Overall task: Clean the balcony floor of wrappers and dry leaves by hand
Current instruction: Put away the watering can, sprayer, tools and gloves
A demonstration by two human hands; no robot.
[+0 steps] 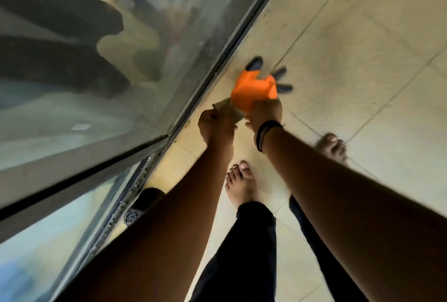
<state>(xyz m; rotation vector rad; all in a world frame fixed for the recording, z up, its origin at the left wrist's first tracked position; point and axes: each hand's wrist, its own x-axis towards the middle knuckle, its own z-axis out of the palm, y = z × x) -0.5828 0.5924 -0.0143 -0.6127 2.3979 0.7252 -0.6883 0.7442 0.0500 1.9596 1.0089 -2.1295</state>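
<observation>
My right hand [264, 114] grips a bright orange wrapper [251, 90] held above the pale tiled balcony floor [362, 47]. My left hand [216, 124] pinches a dull tan scrap, a wrapper or dry leaf [223, 104], right beside the orange one. Both hands are close together near the glass railing's base. Several dark blue, narrow pieces [283, 80] show just past the orange wrapper; blur hides what they are. A black band circles my right wrist.
A glass railing [96, 72] with a metal base channel [232, 52] runs diagonally along the left. A round floor drain [133, 216] sits near its lower part. My bare feet [242, 183] stand on the tiles below my hands.
</observation>
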